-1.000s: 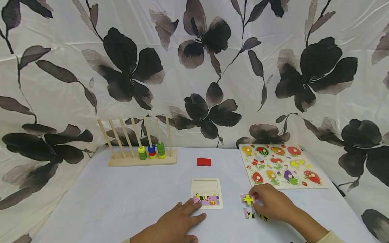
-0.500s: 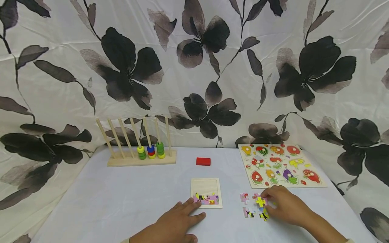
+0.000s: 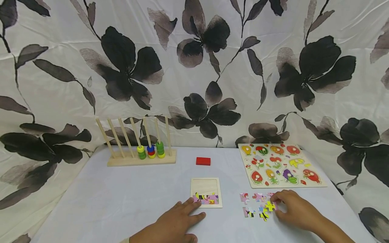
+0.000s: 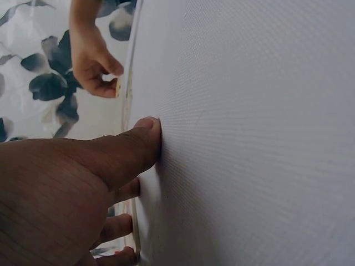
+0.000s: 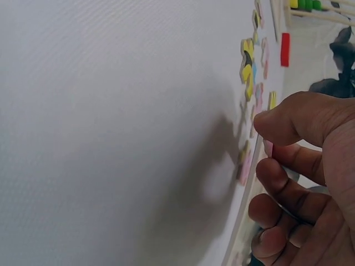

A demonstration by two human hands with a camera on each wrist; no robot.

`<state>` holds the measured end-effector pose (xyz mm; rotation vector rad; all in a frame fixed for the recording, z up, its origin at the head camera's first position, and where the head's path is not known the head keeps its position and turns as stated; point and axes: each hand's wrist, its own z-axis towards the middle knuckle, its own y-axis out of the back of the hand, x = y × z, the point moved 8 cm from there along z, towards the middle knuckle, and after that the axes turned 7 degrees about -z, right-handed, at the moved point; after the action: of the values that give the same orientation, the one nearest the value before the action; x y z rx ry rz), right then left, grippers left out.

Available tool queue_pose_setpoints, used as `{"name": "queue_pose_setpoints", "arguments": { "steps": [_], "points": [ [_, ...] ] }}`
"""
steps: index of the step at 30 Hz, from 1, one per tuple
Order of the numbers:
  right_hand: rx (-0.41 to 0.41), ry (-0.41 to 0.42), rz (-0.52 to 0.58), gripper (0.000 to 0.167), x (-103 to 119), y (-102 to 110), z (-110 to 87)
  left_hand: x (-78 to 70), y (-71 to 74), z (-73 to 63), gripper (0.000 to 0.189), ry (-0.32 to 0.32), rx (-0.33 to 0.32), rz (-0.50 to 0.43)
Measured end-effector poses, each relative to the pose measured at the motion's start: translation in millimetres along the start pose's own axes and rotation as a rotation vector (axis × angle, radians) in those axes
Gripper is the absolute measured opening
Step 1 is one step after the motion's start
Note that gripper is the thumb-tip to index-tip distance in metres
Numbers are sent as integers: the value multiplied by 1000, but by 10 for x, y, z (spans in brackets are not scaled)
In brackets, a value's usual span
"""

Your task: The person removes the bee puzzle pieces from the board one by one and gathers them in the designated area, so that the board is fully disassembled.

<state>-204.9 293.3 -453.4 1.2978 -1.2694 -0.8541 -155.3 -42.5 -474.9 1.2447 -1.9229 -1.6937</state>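
My left hand [image 3: 177,221] lies flat with fingers spread, its fingertips on the lower left corner of a small wooden puzzle frame [image 3: 205,178]. Joined pink jigsaw pieces [image 3: 209,199] with a black-and-yellow picture fill the frame's bottom row. Over to the right, my right hand [image 3: 296,209] pinches a yellow-and-pink jigsaw piece [image 3: 270,206] between thumb and index finger, close over the loose pieces. Those loose jigsaw pieces [image 3: 249,212] lie picture side up in a loose cluster. In the right wrist view, the pinched piece's pink edge [image 5: 268,148] shows between the fingertips; the thumb hides the rest.
Behind the loose pieces lies a wooden fruit puzzle board [image 3: 282,167]. A red block [image 3: 203,161] sits beyond the frame. At the back left stands a wooden peg rack [image 3: 141,162] with coloured rings on several pegs. A floral cloth [image 3: 194,77] hangs behind the white table [image 3: 121,195].
My right hand has carried the yellow piece rightward from the left of the cluster, uncovering the pieces there. The left hand keeps its place on the frame.
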Motion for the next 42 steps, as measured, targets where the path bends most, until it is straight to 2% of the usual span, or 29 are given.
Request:
{"name": "queue_pose_setpoints", "arguments": {
  "steps": [16, 25, 37, 42],
  "points": [
    [64, -77, 48, 30, -140, -101, -70, 34, -17, 31, 71, 24, 15, -26],
    [111, -114, 56, 30, -185, -181, -83, 10, -5, -4, 69, -13, -16, 4],
    [102, -111, 45, 35, -194, -180, -82, 37, -38, -9, 71, -6, 0, -21],
    [34, -57, 48, 31, -102, -88, -85, 29, -29, -23, 71, -13, 2, -27]
  ]
}}
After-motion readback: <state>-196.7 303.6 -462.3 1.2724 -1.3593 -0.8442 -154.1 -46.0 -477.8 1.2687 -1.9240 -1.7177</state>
